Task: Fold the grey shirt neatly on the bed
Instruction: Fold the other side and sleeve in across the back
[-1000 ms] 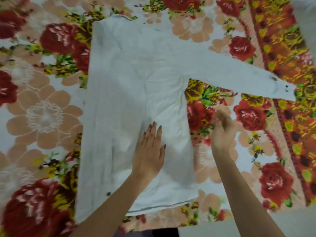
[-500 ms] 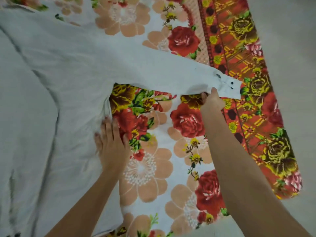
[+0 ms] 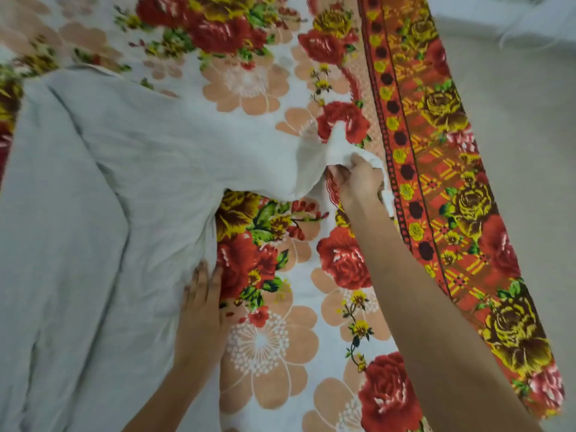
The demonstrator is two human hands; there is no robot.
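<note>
The grey shirt [image 3: 93, 213] lies spread over the left half of the bed, its body partly folded with a long crease down the middle. Its right sleeve [image 3: 249, 148] stretches toward the bed's right side and is bunched and lifted at the cuff. My right hand [image 3: 358, 182] grips that cuff end, fingers curled round the cloth. My left hand [image 3: 202, 310] lies flat with straight fingers on the shirt's right side edge below the armpit, pressing it to the bed.
The bed is covered by a floral sheet [image 3: 280, 338] with red roses and peach flowers. An orange patterned border [image 3: 436, 182] marks its right edge. Beyond it is pale bare floor [image 3: 530, 151].
My right hand has taken hold of the sleeve cuff and lifted it, crumpling the sleeve inward to the left. My left hand stays pressed on the shirt's side edge. The view shifted slightly.
</note>
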